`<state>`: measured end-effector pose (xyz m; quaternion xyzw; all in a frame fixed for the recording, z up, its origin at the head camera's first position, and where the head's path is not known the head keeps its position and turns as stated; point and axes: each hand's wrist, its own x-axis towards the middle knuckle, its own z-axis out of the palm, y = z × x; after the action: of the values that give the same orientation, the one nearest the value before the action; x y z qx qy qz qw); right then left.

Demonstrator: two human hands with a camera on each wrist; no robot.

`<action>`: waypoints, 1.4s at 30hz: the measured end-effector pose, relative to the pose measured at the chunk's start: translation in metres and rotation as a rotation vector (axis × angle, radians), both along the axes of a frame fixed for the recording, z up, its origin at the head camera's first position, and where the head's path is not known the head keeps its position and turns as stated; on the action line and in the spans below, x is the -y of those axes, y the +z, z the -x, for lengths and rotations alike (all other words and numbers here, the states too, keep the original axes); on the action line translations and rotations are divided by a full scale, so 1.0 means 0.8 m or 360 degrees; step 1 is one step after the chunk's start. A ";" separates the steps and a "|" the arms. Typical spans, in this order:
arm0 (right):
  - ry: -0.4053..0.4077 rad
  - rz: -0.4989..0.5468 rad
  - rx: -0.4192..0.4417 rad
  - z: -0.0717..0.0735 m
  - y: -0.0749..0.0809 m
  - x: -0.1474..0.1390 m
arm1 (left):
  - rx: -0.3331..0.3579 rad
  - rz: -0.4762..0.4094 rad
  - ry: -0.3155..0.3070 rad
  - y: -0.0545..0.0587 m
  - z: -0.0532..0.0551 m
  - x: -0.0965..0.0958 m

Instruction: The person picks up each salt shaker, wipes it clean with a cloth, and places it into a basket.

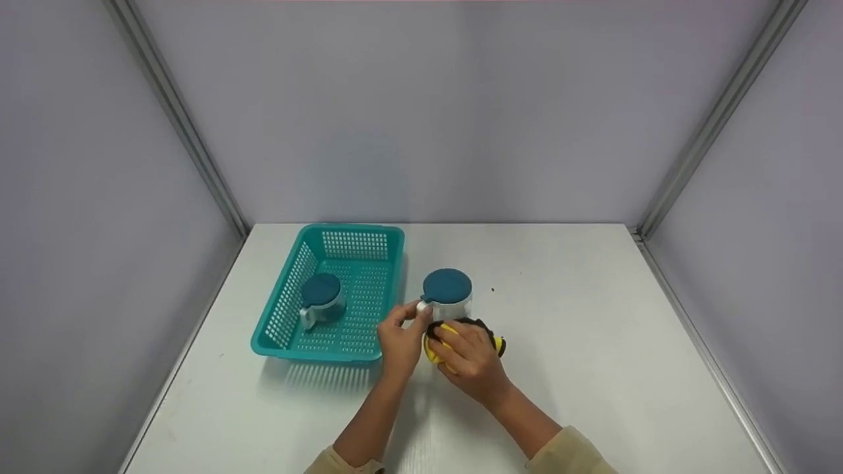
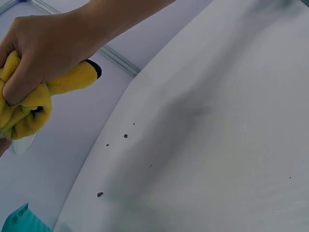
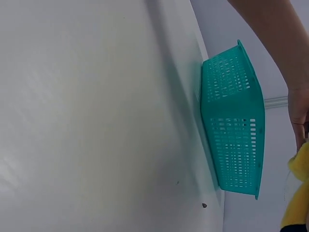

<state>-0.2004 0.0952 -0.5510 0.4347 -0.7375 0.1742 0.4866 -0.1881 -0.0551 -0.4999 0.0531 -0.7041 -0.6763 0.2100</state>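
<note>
A clear jar with a round dark blue lid and a white handle is between the two hands, right of the basket. My left hand pinches the jar's handle between thumb and fingers. With my right hand I grip a yellow cloth with black edging, bunched against the near side of the jar. The cloth and fingers hide the jar's lower part. In the left wrist view the right hand is curled round the cloth. The right wrist view catches the left hand beside the yellow cloth.
Left of the hands stands a teal perforated basket. Inside it is a second jar with a blue lid and white handle. Small dark specks dot the white table. Pale panels enclose the back and sides.
</note>
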 end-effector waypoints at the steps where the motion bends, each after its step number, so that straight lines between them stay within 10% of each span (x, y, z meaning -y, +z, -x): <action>1: -0.0008 0.0020 -0.0002 0.000 0.002 0.000 | -0.0009 0.0008 0.0001 0.000 0.000 0.000; 10: -0.0043 0.0153 -0.0030 0.006 0.017 0.001 | -0.0038 0.0057 -0.0025 0.002 -0.003 -0.002; 22: -0.0030 0.0062 -0.0020 0.003 -0.015 -0.003 | -0.0083 -0.0066 -0.0060 0.000 0.001 0.006; 42: -0.0151 0.0655 0.0246 0.024 0.022 -0.028 | -0.0054 -0.0131 -0.0090 0.002 -0.002 0.004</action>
<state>-0.2199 0.1173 -0.5335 0.2765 -0.7411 0.3308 0.5146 -0.1861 -0.0584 -0.4979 0.0302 -0.6732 -0.7112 0.2003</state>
